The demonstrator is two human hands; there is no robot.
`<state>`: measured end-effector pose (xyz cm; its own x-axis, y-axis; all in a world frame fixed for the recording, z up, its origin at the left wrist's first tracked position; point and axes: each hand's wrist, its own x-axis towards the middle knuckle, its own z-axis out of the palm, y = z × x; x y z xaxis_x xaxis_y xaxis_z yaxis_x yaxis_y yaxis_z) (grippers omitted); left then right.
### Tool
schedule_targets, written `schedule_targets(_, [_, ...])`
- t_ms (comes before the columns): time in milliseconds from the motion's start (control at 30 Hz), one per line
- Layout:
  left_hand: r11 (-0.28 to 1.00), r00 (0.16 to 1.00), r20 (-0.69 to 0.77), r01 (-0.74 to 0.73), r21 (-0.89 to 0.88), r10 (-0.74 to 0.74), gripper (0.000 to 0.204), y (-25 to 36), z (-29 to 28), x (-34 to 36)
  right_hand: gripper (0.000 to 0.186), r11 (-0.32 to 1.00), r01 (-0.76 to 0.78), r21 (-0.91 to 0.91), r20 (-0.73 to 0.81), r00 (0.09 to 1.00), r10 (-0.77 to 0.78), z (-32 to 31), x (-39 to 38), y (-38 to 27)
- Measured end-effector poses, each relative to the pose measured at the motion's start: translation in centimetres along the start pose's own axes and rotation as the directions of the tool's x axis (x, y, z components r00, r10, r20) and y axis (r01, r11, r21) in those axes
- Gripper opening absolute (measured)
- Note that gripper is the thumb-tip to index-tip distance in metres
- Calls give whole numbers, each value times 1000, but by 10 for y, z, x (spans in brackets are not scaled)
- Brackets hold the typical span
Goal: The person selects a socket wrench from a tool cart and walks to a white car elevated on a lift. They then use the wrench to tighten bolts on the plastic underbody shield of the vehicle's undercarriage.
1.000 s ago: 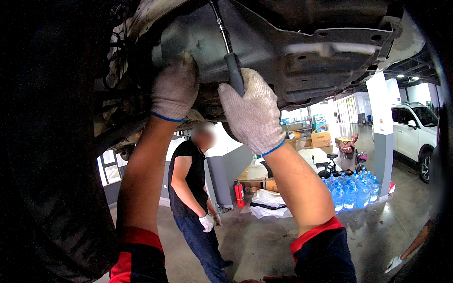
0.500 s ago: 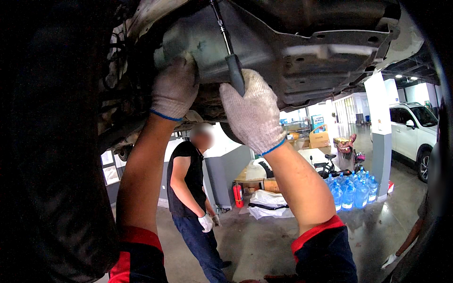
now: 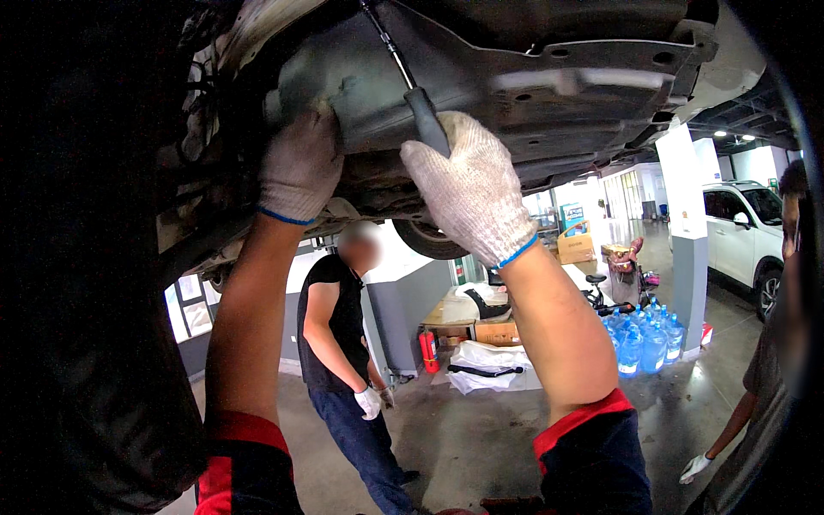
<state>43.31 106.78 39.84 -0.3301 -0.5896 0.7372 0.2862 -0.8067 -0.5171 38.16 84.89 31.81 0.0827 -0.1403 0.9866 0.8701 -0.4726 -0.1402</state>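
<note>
Overhead is a dark underbody panel (image 3: 463, 81) of a raised car. My right hand (image 3: 472, 184), in a white knit glove with a blue cuff, is closed round the dark grey handle of a socket driver (image 3: 421, 107). Its shiny metal shaft points up and leftward, and the tip runs out at the top of the picture. My left hand (image 3: 302, 163), gloved alike, is raised against the panel's shadowed left part. Its fingers look drawn together and curled; whatever they may hold is hidden in the dark.
A big black tyre (image 3: 94, 343) fills the left side. Ahead stands a person (image 3: 335, 335) in dark clothes and white gloves; another person (image 3: 764, 395) is at the right edge. Beyond are a fire extinguisher (image 3: 429, 350), blue water bottles (image 3: 644, 343), a pillar (image 3: 688, 257) and a white car (image 3: 747, 227).
My view has shifted slightly, so both hands and the socket driver sit a little differently in the picture. The person at the right edge shows more. Both hands keep their places under the panel.
</note>
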Motion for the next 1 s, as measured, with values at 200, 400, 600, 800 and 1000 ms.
schedule_targets(200, [1000,1000,19,14,25,-14,36,-8,-4,3,32,993,97,60,-95,991,-91,0,-2,-1])
schedule_targets(400, [996,990,117,75,49,-81,36,4,-14,10,31,991,124,41,-92,989,-119,-2,-1,6])
schedule_targets(600, [997,995,75,62,45,-66,36,-5,-6,7,44,998,62,26,-24,998,-62,1,-1,-2])
schedule_targets(800, [990,975,173,142,-5,-140,38,0,-13,7,43,1000,7,5,18,1000,-7,15,-3,-3])
schedule_targets(1000, [985,968,188,173,-2,-169,39,1,-41,21,37,899,-157,409,76,988,138,17,0,-11])
